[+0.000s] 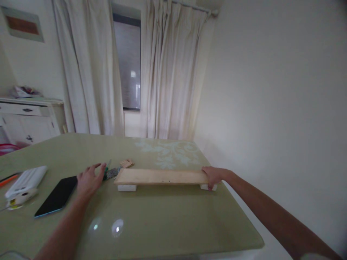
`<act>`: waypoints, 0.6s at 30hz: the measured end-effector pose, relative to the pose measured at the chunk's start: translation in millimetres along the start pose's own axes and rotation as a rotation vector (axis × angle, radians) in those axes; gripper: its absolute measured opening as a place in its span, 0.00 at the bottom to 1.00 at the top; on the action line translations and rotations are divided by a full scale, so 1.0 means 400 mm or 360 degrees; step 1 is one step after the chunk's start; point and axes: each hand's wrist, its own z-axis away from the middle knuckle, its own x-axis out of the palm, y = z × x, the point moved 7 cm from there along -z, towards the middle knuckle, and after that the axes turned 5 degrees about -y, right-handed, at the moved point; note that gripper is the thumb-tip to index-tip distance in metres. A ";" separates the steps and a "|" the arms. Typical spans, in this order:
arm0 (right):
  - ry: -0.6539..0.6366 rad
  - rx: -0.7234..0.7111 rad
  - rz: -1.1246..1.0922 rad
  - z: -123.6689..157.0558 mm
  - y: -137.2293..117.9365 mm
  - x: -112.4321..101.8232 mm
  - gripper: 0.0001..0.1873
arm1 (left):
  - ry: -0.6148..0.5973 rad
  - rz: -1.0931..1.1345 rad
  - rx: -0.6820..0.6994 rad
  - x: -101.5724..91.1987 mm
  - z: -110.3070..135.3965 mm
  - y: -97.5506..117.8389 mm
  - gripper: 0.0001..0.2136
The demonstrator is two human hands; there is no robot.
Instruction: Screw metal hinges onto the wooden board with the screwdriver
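Note:
A long wooden board (159, 176) lies flat across two white blocks, the left block (127, 188) showing under one end and the right block (204, 187) under the other. My right hand (213, 176) grips the board's right end, thumb and fingers around its edge. Left of the board, my left hand (90, 180) hovers over the table with its fingers apart, holding nothing that I can see. Just beyond those fingers lies a green-handled tool (105, 173), partly hidden, beside a small grey patterned packet (112, 173). Small wooden pieces (127, 163) rest behind the board's left end.
The green glass-topped table (173, 220) meets the wall on the right. A black tablet (57, 196), a white power strip (27, 180), a white round item (21, 198) and an orange-handled tool (8, 180) lie at left. Curtains (176, 72) and a white cabinet (29, 124) stand behind.

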 end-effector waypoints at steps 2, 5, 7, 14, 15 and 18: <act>-0.0036 -0.0005 0.0006 -0.006 0.001 -0.001 0.53 | -0.0176 0.0017 0.0293 0.021 -0.003 0.093 0.32; -0.0080 0.0003 0.0056 -0.013 -0.002 -0.008 0.53 | -0.0743 -0.0021 0.0814 0.095 0.031 0.244 0.33; -0.0110 0.0028 0.0118 -0.018 -0.006 -0.015 0.54 | -0.0873 -0.0036 0.0911 0.116 0.047 0.303 0.40; -0.0113 0.0111 0.0437 -0.075 -0.061 -0.063 0.49 | -0.0950 -0.0209 0.0834 0.098 0.134 0.308 0.34; -0.0089 0.0111 0.0481 -0.096 -0.079 -0.074 0.45 | -0.0916 -0.0226 0.0803 0.089 0.151 0.287 0.33; -0.0008 0.0071 0.0610 -0.177 -0.156 -0.107 0.27 | -0.0823 -0.0231 0.0675 0.067 0.186 0.194 0.35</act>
